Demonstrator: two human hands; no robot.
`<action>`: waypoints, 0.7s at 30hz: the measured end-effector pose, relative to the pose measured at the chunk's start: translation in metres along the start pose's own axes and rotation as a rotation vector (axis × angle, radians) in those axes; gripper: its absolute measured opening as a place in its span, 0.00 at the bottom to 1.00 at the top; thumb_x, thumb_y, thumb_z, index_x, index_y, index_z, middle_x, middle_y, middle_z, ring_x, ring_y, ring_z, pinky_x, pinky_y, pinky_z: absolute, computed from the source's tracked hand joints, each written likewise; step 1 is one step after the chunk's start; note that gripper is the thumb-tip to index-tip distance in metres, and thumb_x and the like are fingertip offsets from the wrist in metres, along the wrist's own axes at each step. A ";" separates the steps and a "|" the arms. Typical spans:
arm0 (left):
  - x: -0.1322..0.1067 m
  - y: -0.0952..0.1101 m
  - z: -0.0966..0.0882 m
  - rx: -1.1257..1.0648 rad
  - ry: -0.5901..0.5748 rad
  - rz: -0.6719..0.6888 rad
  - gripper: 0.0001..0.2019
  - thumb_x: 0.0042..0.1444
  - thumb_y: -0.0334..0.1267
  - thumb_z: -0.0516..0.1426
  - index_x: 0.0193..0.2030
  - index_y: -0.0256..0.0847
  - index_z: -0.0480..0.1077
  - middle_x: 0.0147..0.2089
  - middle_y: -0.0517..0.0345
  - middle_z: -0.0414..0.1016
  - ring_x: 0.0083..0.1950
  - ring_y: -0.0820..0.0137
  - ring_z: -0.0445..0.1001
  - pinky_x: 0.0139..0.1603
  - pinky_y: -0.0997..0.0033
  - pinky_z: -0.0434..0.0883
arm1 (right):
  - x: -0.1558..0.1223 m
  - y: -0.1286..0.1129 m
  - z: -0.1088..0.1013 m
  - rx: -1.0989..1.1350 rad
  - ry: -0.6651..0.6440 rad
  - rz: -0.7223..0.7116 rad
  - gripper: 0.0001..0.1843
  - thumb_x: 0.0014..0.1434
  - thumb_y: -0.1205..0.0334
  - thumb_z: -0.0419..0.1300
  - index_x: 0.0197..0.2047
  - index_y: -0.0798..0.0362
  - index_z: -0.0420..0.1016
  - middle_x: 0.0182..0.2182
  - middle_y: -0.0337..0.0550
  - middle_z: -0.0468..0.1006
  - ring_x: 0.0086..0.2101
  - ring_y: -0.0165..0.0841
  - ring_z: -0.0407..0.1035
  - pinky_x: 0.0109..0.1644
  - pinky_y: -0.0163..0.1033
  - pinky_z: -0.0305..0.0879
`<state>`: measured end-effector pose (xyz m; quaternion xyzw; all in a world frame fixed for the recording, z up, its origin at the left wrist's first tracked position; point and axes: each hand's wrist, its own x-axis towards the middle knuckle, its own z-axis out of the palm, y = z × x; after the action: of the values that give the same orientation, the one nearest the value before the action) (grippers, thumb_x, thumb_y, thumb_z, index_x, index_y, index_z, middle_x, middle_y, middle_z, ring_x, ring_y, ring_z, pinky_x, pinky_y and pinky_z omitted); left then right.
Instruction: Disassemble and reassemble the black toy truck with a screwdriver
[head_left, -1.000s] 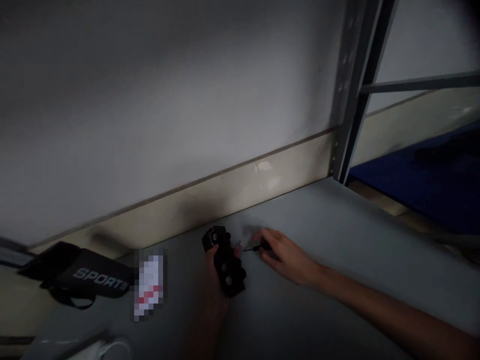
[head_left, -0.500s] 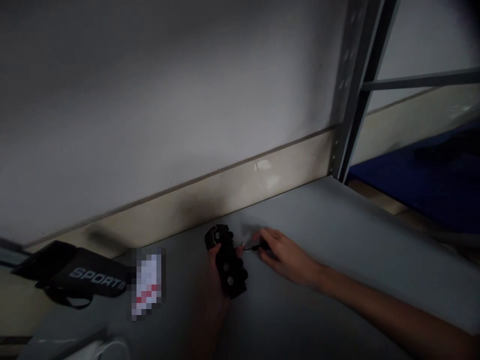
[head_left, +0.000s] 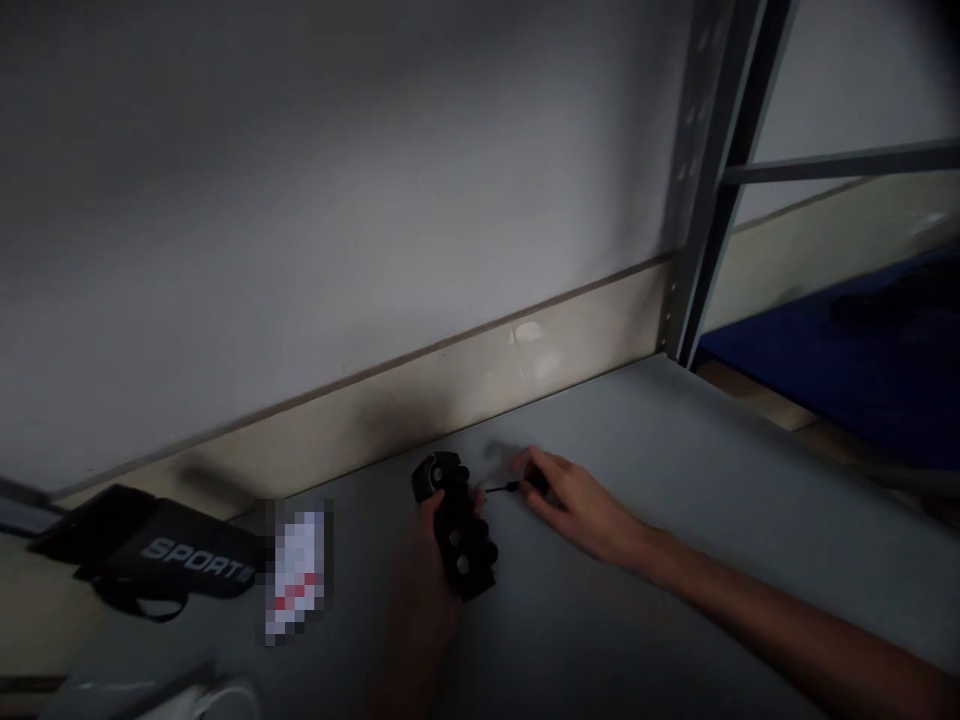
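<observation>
Shifted slightly rightward: knobbly black block (head_left: 459, 525); slim dark rod (head_left: 501, 489) beside.

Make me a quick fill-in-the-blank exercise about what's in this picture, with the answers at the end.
1. The left hand grips a bumpy object whose main colour is ____.
2. The right hand holds a thin tool that points toward the ____ hand.
3. The lettering on the dark case begins with the five letters ____.

Missing words: black; left; SPORT.
</observation>
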<state>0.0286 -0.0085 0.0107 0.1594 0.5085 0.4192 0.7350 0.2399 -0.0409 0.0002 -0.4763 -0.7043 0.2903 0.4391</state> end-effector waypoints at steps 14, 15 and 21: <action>-0.011 0.004 0.003 -0.031 -0.031 -0.047 0.20 0.68 0.50 0.55 0.54 0.39 0.79 0.34 0.52 0.82 0.14 0.76 0.59 0.15 0.75 0.54 | 0.004 -0.016 -0.010 0.267 0.059 0.061 0.14 0.75 0.52 0.54 0.42 0.50 0.74 0.35 0.40 0.80 0.37 0.35 0.73 0.43 0.38 0.66; -0.011 0.003 0.003 -0.041 -0.037 -0.047 0.19 0.68 0.50 0.55 0.53 0.39 0.79 0.34 0.52 0.82 0.14 0.77 0.59 0.15 0.75 0.53 | 0.004 -0.016 -0.010 0.261 0.050 0.063 0.14 0.75 0.52 0.54 0.41 0.50 0.74 0.35 0.40 0.80 0.36 0.35 0.73 0.43 0.38 0.66; -0.006 0.002 -0.004 -0.060 -0.098 -0.094 0.20 0.63 0.52 0.59 0.51 0.39 0.80 0.37 0.51 0.84 0.15 0.77 0.60 0.16 0.75 0.54 | 0.005 -0.017 -0.010 0.244 0.043 0.071 0.15 0.75 0.51 0.53 0.41 0.50 0.74 0.34 0.40 0.79 0.35 0.35 0.72 0.41 0.38 0.65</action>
<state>0.0238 -0.0131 0.0143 0.1334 0.4660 0.3912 0.7823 0.2409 -0.0431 0.0202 -0.4504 -0.6368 0.3788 0.4982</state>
